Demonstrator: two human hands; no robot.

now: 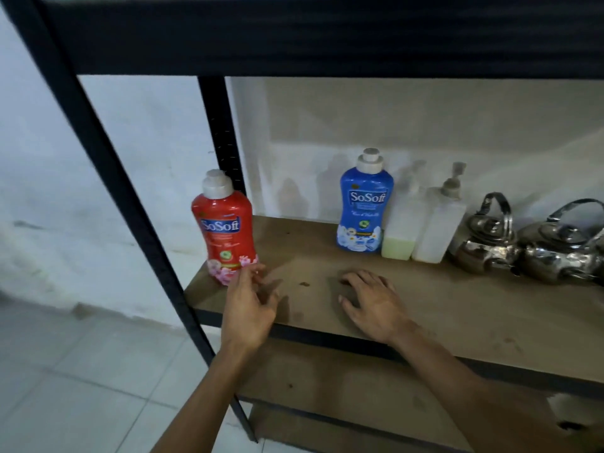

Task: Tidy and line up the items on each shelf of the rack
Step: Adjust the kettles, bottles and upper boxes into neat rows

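A red SoSoft bottle point(226, 228) stands upright at the left front corner of the brown shelf point(457, 308). My left hand point(250, 304) hovers just right of its base, fingers apart, holding nothing. My right hand point(372, 300) rests palm down on the shelf board, fingers spread. At the back stands a blue SoSoft bottle point(363, 206), then two clear pump bottles point(425, 223) side by side, then two metal kettles point(529, 246) at the right.
A black rack post point(137, 204) slants down the left side, and a dark upper shelf point(327, 34) spans the top. A lower brown shelf point(343, 390) shows beneath. White floor tiles point(81, 387) lie to the left.
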